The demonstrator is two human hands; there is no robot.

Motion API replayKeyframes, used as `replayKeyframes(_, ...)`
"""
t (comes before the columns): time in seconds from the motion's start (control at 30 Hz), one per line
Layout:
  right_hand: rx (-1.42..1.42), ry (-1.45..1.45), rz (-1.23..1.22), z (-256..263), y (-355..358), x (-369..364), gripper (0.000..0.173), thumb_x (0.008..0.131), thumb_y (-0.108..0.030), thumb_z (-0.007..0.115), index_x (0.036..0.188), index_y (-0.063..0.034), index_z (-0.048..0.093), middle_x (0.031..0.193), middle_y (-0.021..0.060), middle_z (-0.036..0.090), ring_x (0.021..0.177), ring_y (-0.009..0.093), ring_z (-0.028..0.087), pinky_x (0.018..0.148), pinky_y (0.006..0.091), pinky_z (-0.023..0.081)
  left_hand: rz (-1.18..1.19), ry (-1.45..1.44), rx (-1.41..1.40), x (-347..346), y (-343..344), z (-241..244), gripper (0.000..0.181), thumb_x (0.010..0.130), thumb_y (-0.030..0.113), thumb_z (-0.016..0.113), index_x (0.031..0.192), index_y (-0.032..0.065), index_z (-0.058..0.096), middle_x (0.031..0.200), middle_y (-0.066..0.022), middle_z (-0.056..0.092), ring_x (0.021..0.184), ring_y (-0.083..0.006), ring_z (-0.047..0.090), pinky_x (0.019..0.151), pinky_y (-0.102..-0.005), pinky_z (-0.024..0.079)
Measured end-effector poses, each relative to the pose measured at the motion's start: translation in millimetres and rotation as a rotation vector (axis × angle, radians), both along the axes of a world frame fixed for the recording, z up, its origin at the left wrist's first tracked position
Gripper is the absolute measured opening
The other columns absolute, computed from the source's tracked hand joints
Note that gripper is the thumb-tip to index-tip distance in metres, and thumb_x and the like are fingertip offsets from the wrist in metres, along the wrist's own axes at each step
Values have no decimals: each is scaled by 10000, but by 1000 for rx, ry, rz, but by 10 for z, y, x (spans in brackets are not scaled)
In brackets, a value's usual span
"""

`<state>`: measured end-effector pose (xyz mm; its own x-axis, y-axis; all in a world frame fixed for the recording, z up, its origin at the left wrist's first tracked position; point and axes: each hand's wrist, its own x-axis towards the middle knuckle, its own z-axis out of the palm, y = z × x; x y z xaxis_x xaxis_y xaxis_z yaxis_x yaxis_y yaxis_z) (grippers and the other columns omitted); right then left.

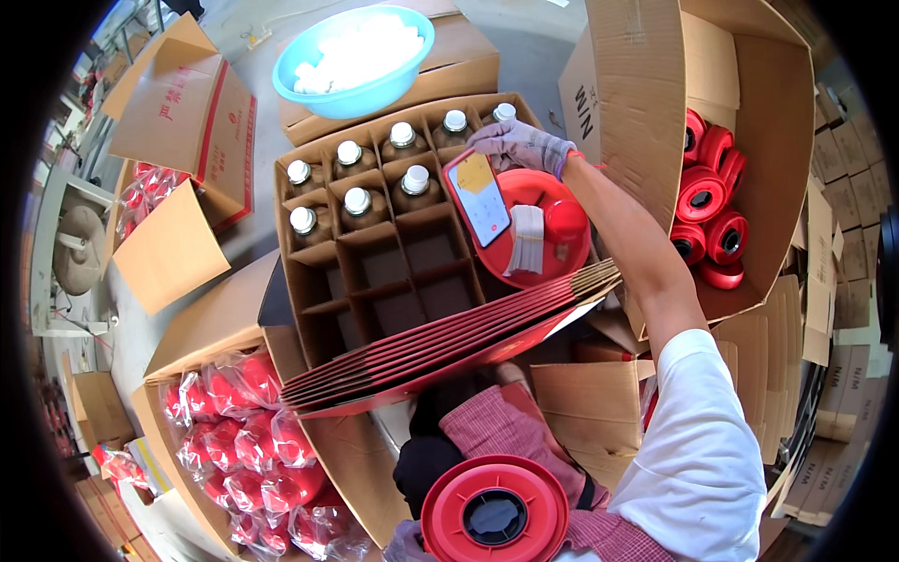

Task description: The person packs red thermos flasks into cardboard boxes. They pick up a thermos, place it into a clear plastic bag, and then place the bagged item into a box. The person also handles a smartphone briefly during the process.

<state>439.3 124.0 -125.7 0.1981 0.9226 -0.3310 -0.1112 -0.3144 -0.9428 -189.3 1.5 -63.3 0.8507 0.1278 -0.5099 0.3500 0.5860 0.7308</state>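
Note:
My right hand (520, 144), in a grey glove, has its fingers at the upper end of a smartphone (479, 200) with a lit screen. The phone slants over the left rim of a round red plastic tray (562, 263). On this tray lie a stack of white paper strips (525, 239) and a small red round piece (565, 219). My left hand (406, 542), gloved too, shows only partly at the bottom and grips the edge of a red round plastic part (449, 509) with a black centre. Beneath the tray, a divided carton (289, 263) holds several white-capped bottles (416, 180).
Folded red cardboard sheets (449, 341) lean across the carton's near side. A blue basin (316, 102) of white pieces stands behind it. Bagged red parts (246, 442) fill a box at left. Red round parts (702, 197) lie in a tall carton (772, 140) at right.

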Motion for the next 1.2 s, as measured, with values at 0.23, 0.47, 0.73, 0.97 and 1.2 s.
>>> replayKeyframes(0.23, 3, -38, 9, -255, -119, 37, 284, 896, -244, 683, 1095, -42, 688, 795, -19, 647, 639, 46, 543, 568, 189, 443, -486, 193, 832, -1687, -998, -1954, 691, 593, 208, 838, 1202, -13, 598, 1055, -93, 690, 969, -171, 627, 896, -325, 485)
replayKeyframes(0.47, -185, -167, -140, -412, -65, 224, 414, 898, -269, 665, 1238, -41, 604, 839, 69, 681, 684, 142, 652, 606, 258, 554, -559, 156, 968, -2028, -1145, -2388, 696, 610, 230, 852, 1210, -10, 591, 1075, -93, 681, 985, -168, 619, 903, -325, 479)
replayKeyframes(0.73, -242, -151, -136, -454, -311, 128, 464, 899, -211, 578, 1320, -25, 520, 1070, 87, 665, 839, 212, 686, 724, 347, 582, -549, 101, 954, -2111, -1140, -2452, 729, 626, 248, 871, 1241, -6, 571, 1117, -88, 667, 1016, -165, 606, 928, -323, 466)
replayKeyframes(0.97, -454, -1332, 295, -645, -597, 376, 225, 782, -208, 643, 967, -105, 716, 1051, 138, 695, 873, 285, 683, 775, 390, 550, -513, 87, 959, -2079, -1115, -2472, 712, 629, 223, 871, 1236, -2, 575, 1122, -80, 664, 1016, -159, 603, 930, -317, 464)
replayKeyframes(1.2, -677, -1551, 692, -765, -514, 90, 271, 751, -158, 657, 1013, -130, 720, 1017, 132, 702, 990, 312, 666, 807, 419, 546, -97, 192, 256, -766, -345, -787, 716, 611, 181, 877, 1238, 9, 575, 1110, -74, 661, 1017, -158, 600, 930, -322, 466)
